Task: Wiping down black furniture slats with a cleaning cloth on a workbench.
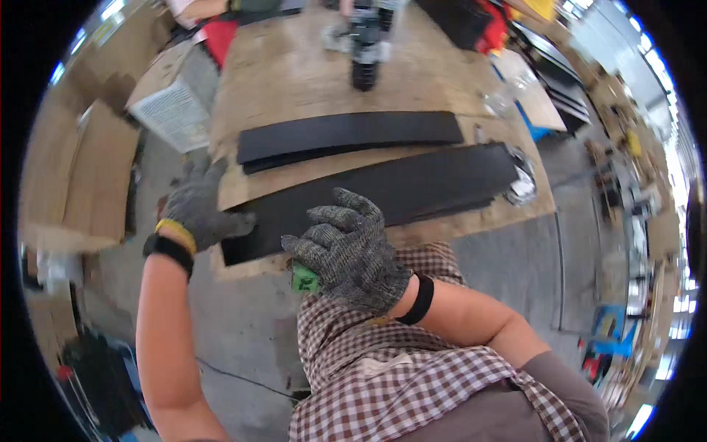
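"Okay, nearest first: right hand?"

"Right hand (350, 254), grey knit glove, in front of the near black panel stack (398, 180). Fingers apart, half curled. Green piece (304, 278) at its lower side; can't tell if it's gripped."

"Left?"

"Left hand (199, 206), same glove type, blurry. Fingers spread, thumb over the stack's left end, seemingly touching. Probably steadying that end."

"Why's that stack there?"

"It's lengthwise across the wooden table (291, 85), right before the wearer, so likely placed for two-handed reach. Lower layers peek out at the right front, so not squared."

"Right end?"

"Crumpled plastic bundle (521, 184), just beside it; maybe pushed aside."

"Behind?"

"Far black panel stack (350, 136), a gap between; likely kept as a separate lot."

"Farthest?"

"Dark bottle-shaped object (364, 55), blurred, beyond both stacks, presumably out of the way."
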The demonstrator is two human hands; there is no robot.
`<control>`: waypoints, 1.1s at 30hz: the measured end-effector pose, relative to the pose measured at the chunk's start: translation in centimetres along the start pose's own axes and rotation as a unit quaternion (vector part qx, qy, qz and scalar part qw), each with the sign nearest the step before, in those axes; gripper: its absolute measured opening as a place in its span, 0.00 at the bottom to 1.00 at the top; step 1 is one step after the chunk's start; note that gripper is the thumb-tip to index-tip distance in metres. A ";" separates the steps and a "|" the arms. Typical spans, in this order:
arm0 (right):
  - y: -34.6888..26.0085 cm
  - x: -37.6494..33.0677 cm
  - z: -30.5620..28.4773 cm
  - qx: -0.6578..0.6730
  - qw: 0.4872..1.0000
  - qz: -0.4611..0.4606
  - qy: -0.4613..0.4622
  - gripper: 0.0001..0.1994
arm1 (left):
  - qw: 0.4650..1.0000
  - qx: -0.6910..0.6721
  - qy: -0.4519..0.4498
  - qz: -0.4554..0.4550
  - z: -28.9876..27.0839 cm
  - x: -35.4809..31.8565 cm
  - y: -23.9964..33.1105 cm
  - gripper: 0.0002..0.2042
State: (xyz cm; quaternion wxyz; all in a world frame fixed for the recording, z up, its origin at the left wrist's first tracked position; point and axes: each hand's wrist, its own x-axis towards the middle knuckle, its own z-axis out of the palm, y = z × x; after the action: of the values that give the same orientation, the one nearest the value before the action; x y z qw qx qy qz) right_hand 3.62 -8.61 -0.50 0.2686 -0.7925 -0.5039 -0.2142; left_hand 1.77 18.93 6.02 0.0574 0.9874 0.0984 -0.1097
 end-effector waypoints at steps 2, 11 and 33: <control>1.5 -1.5 -1.9 0.000 0.999 0.040 0.012 0.22 | 1.000 0.021 0.021 -0.003 1.1 -0.2 -1.1 0.54; 17.4 -17.6 -13.6 -0.053 0.875 0.397 0.272 0.12 | 0.984 0.129 0.124 0.009 1.7 -3.2 -1.5 0.54; 17.9 -16.1 -14.2 0.238 0.841 0.422 0.240 0.17 | 0.888 -0.329 0.256 -0.194 14.9 -15.6 1.1 0.42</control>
State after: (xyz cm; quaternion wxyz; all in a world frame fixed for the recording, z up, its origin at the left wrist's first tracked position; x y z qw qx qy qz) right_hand 12.53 -34.91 -3.24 0.6257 -0.7641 -0.0763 -0.1372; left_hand -16.01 13.04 -4.78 0.3294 0.8669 0.3299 0.1766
